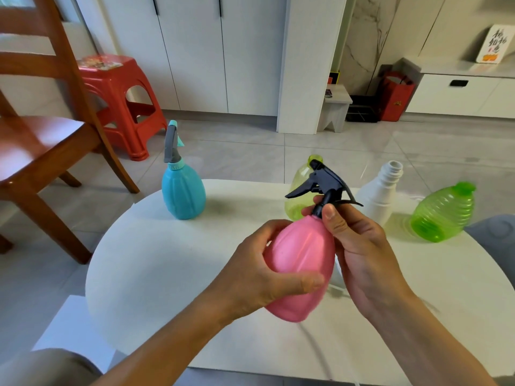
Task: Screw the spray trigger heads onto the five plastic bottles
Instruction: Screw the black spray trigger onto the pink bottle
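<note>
Head view: a pink ribbed plastic bottle (302, 263) is gripped around its body by the left hand (259, 277) above the white round table (156, 263), while its dark grey spray trigger head (323, 185) is pinched at the collar by the right hand (359, 254). A blue bottle (183, 193) with fitted trigger is stood at the far left edge.

Your left hand (259, 274) wraps the bottle (301, 268) in the middle, held above the table (156, 263). Your right hand (359, 252) is at its neck, where the trigger head (324, 185) sits on top. Far left on the table: a bottle with head fitted (182, 190), upright. Behind your hands: an open bottle (299, 190). Right of it another, upright (381, 190). Far right: one tilted (443, 213). Chair (41, 135) and stool (122, 107) stand left, beyond the table.
</note>
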{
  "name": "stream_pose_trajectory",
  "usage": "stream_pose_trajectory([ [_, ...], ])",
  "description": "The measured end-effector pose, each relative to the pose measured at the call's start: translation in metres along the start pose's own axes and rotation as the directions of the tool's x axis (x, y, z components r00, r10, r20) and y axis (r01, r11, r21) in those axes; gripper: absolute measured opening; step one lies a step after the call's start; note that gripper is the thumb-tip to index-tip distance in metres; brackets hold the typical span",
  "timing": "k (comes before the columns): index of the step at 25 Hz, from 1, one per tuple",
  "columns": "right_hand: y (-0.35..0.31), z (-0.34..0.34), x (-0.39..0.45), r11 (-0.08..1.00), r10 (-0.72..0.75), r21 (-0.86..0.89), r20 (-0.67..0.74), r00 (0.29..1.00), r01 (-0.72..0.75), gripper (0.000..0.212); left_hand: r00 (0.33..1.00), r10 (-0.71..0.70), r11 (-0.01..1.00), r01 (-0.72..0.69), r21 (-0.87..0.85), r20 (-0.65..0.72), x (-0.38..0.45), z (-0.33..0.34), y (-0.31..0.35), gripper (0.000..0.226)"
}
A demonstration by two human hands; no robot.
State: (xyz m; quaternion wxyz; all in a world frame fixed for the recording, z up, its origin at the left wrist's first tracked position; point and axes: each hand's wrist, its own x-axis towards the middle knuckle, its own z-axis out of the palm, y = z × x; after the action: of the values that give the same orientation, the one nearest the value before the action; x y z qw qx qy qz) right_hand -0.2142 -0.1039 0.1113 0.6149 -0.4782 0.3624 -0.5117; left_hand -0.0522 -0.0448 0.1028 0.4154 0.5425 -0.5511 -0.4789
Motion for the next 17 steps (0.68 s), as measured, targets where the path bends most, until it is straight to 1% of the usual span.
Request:
stream_pose_trajectory([
  [1,0.002,0.002,-0.002,0.999,-0.022,-0.031,-0.057,0.998,0.02,0.037,0.998,0.024,0.988,-0.015,0.154,-0.059,0.0,0.003,-0.002,0.088],
  [2,0.004,0.006,-0.004,0.998,-0.04,-0.06,-0.105,0.994,0.034,0.041,0.993,0.054,0.952,-0.02,0.304,-0.103,0.0,0.007,-0.004,0.097],
  [3,0.006,0.01,-0.005,0.996,-0.057,-0.082,-0.134,0.989,0.046,0.044,0.988,0.076,0.917,-0.018,0.399,-0.131,0.0,0.012,-0.006,0.104],
  [4,0.008,0.015,-0.007,0.994,-0.066,-0.09,-0.143,0.988,0.053,0.045,0.986,0.08,0.908,-0.01,0.42,-0.15,0.0,0.017,-0.009,0.106],
  [7,0.01,0.021,-0.008,0.989,-0.083,-0.133,-0.099,0.992,0.069,0.04,0.986,0.066,0.951,-0.016,0.309,-0.152,0.003,0.018,-0.014,0.101],
  [9,0.007,0.018,-0.008,0.976,-0.076,-0.204,-0.013,0.997,0.072,0.036,0.99,0.062,0.991,-0.046,0.126,-0.125,0.008,0.012,-0.014,0.098],
  [11,0.005,0.016,-0.01,0.966,-0.052,-0.25,0.061,0.997,0.065,0.033,0.991,0.093,0.992,-0.1,-0.075,-0.091,0.013,0.003,-0.013,0.095],
  [12,0.005,0.016,-0.01,0.961,-0.055,-0.266,0.083,0.995,0.075,0.03,0.991,0.104,0.987,-0.112,-0.113,-0.082,0.015,0.002,-0.013,0.094],
  [14,0.007,0.017,-0.011,0.952,-0.078,-0.287,0.105,0.991,0.106,0.026,0.992,0.091,0.989,-0.1,-0.111,-0.087,0.017,0.003,-0.012,0.089],
  [17,0.009,0.018,-0.013,0.931,-0.088,-0.337,0.172,0.981,0.143,0.03,0.986,0.032,0.993,-0.05,-0.11,-0.162,0.019,0.001,-0.012,0.075],
])
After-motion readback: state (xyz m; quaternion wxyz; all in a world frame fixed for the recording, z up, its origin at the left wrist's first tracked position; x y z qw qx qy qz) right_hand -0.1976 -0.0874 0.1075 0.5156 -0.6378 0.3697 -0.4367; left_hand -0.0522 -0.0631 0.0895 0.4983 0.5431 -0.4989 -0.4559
